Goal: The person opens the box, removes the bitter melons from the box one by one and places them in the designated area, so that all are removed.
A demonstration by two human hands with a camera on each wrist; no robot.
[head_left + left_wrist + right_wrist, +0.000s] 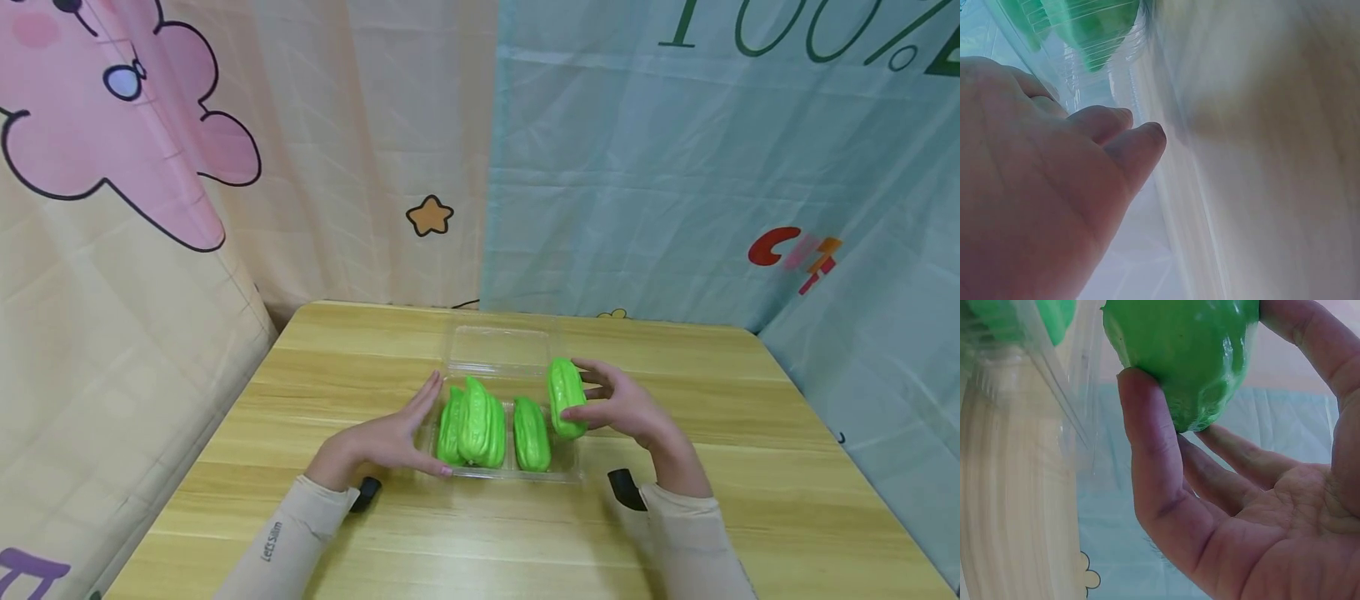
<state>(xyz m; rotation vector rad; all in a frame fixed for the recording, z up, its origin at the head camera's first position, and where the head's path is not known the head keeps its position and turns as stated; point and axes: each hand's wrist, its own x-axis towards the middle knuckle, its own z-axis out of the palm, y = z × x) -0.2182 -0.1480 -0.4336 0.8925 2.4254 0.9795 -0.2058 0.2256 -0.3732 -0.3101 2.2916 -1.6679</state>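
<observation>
A clear plastic box (566,468) with its lid (501,350) folded back stands on the table, holding several glossy, ribbed green vegetables shaped like bitter melons. Three are bunched in its left part, with one vegetable (476,423) on top; another vegetable (532,435) stands to their right. My right hand (626,406) pinches one more green vegetable (566,398) between thumb and fingers, over the box's right end. Its lower end (1194,394) shows close in the right wrist view. My left hand (388,435) spreads along the box's left side, fingers straight, thumb at the front rim.
The box rests on a wood-grain table (360,358). Printed curtains (360,167) hang behind and beside the table. Black wrist straps (627,489) show at both sleeves.
</observation>
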